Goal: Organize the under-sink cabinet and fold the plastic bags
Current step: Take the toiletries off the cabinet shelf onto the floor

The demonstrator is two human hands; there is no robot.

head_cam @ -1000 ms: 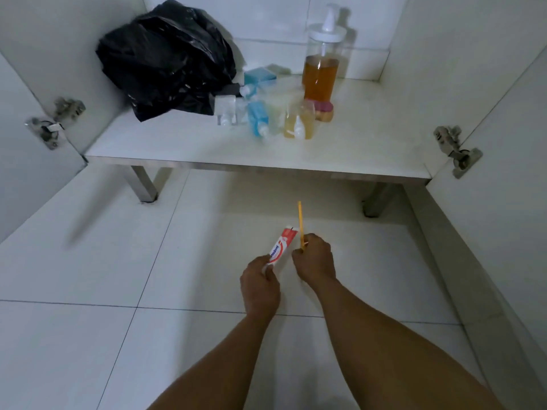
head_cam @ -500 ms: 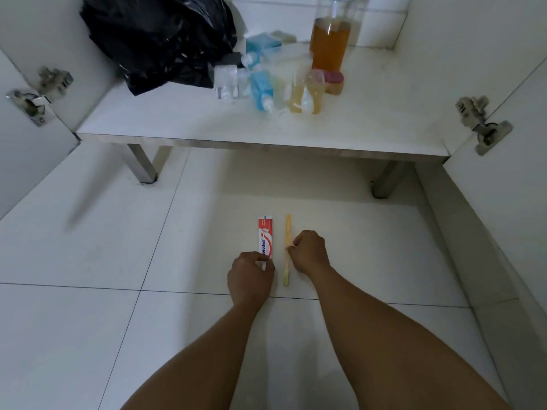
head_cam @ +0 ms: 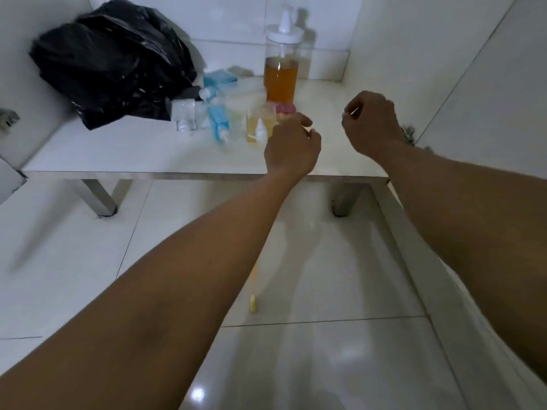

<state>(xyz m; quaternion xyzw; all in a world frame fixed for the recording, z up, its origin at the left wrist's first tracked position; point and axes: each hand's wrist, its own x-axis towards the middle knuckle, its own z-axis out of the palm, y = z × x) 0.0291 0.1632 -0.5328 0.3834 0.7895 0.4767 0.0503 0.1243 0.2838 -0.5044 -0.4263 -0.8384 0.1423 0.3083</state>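
Both hands hang over the front half of the cabinet shelf (head_cam: 133,152), and the next pick depends on which one is closer to the clutter. The left hand (head_cam: 291,146) is the nearer. A small yellow bottle (head_cam: 257,127) sits just beside its fingers (head_cam: 299,121), on their left. Blur hides whether skin touches plastic. A blue bottle (head_cam: 218,124) lies further left, its long axis running front to back with the pale nozzle end toward the shelf edge. A tall pump bottle (head_cam: 281,78) of amber liquid stands upright behind the 2 small ones, straight ahead of the left knuckles.

The black plastic bag (head_cam: 112,60) is heaped in the back left corner, well apart from both hands. Reaching it would likely mean a long sweep to the left across the bottles, so the left arm looks better placed for it.

The right hand (head_cam: 371,125) hovers above bare shelf to the right of the whole cluster, near none of the bottles.

Both hands show their backs to the camera. The fingers are loosely curled and slightly parted, and nothing is visible in either hand.

A yellow toothbrush (head_cam: 253,303) peeks out on the floor (head_cam: 325,291) below, mostly hidden by the left forearm.
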